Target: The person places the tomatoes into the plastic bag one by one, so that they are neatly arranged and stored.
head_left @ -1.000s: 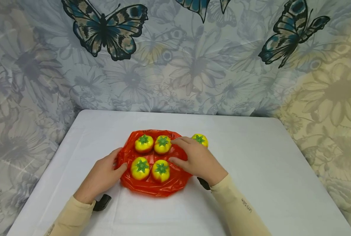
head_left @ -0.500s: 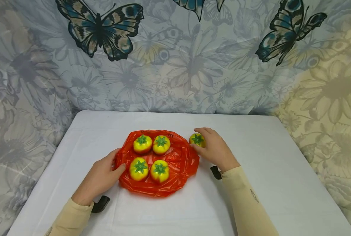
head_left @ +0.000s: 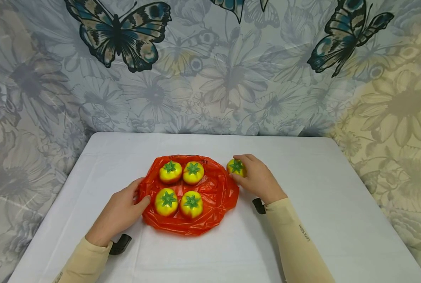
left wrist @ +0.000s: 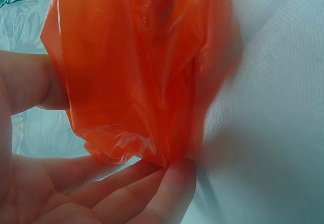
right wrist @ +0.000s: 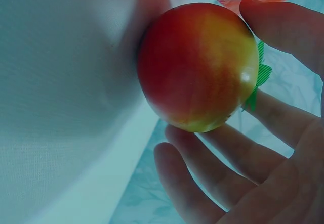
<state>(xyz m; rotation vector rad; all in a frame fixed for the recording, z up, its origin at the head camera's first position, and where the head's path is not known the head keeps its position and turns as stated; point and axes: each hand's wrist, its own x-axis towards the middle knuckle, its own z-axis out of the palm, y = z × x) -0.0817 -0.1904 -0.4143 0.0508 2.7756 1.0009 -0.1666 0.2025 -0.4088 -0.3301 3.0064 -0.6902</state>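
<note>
On the white table lies a red plastic bag (head_left: 214, 200), its opening spread wide. Several toy tomatoes (head_left: 191, 205), yellow and red with green star-shaped tops, sit in two rows inside its rim. The left hand (head_left: 123, 208) holds the bag's left edge, thumb on one side and fingers on the other, as the left wrist view also shows. Just beyond the bag's far right edge stands another toy tomato (right wrist: 197, 67). Around it the right hand (head_left: 258, 177) has its thumb and fingertips, gripping it from the right at table level.
The white tabletop (head_left: 320, 220) stretches out to both sides of the bag. Behind it hangs a cloth backdrop (head_left: 210, 94) printed with flowers and butterflies. A black wrist camera (head_left: 121, 244) sits under the left wrist, and a similar one (head_left: 259, 206) under the right.
The right hand has moved right, away from the tomatoes on the bag, and taken hold of the tomato beside it. The left hand stays on the bag's edge.
</note>
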